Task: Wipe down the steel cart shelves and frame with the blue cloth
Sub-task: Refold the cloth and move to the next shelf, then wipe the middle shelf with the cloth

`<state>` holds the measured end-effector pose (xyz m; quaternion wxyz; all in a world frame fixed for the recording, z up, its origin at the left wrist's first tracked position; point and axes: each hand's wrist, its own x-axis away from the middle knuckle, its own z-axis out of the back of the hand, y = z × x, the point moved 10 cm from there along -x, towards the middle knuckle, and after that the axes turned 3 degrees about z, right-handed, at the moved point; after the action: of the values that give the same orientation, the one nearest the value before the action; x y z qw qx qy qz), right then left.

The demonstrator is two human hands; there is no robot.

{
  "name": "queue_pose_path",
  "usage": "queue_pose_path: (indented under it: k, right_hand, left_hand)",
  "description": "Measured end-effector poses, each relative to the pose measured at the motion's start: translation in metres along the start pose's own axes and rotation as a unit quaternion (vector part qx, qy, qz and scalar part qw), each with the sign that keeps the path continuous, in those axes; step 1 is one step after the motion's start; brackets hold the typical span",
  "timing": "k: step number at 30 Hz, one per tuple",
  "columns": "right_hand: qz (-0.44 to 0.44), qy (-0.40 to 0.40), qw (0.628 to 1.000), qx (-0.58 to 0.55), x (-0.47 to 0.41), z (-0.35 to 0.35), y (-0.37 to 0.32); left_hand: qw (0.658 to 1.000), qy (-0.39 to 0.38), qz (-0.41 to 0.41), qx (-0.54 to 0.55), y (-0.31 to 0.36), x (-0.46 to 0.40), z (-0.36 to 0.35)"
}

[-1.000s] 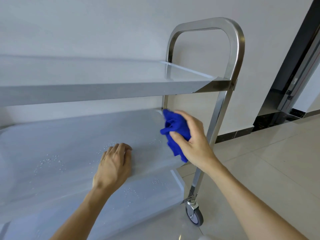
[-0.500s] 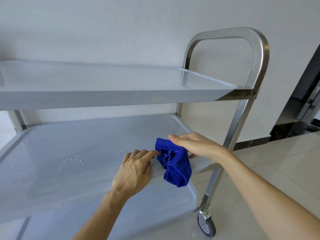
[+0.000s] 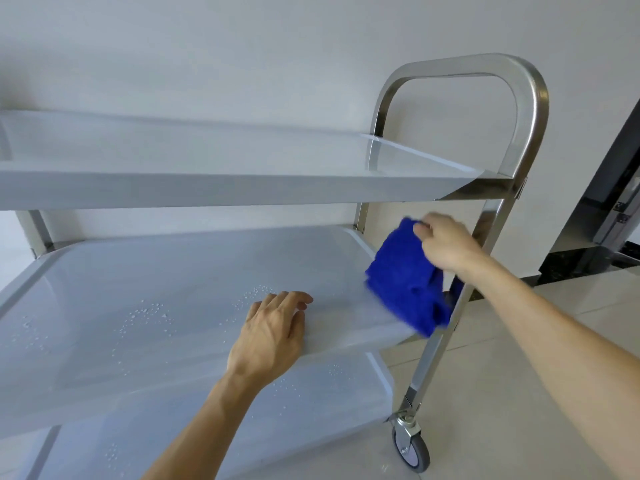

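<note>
A three-tier steel cart stands against a white wall. Its middle shelf [image 3: 173, 282] carries patches of water droplets. My right hand [image 3: 446, 242] grips the blue cloth [image 3: 405, 282] by its top edge at the shelf's right end, and the cloth hangs over the front right corner beside the upright post [image 3: 491, 220]. My left hand [image 3: 273, 332] lies palm down on the front rim of the middle shelf, fingers slightly spread, holding nothing. The top shelf [image 3: 207, 161] and the looped handle [image 3: 485, 64] are above.
The bottom shelf [image 3: 311, 403] also shows droplets. A grey caster wheel [image 3: 412, 448] sits on the tiled floor [image 3: 502, 393] at the lower right. A dark door frame [image 3: 609, 202] stands at the far right.
My right hand has carried the cloth from beside my left hand to the shelf's right end and lifted it. My left hand has stayed on the front rim.
</note>
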<state>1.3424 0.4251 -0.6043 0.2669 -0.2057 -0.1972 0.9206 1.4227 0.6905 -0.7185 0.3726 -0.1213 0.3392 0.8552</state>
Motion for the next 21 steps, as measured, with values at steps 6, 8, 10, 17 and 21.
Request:
queue_pose_path:
  k: [6, 8, 10, 17, 21]
  right_hand:
    - [0.164, 0.015, 0.971, 0.175, 0.032, -0.01, -0.047]
    - [0.168, -0.14, 0.961, 0.167, 0.054, -0.057, -0.044]
    - [0.156, -0.262, 0.942, 0.138, 0.078, -0.095, -0.037]
    - [0.124, -0.142, 0.982, 0.029, 0.061, -0.118, -0.009]
    - [0.074, -0.178, 0.979, 0.072, 0.047, -0.153, 0.011]
  left_hand:
    - [0.998, 0.005, 0.035, 0.045, -0.005, 0.0, 0.001]
    - [0.997, 0.011, 0.051, 0.065, -0.007, 0.001, 0.002]
    - [0.995, 0.016, 0.063, 0.082, -0.009, 0.001, 0.003]
    - [0.995, 0.018, 0.061, 0.078, -0.01, 0.0, 0.003]
    - [0.992, 0.008, 0.062, 0.113, -0.01, 0.0, 0.006]
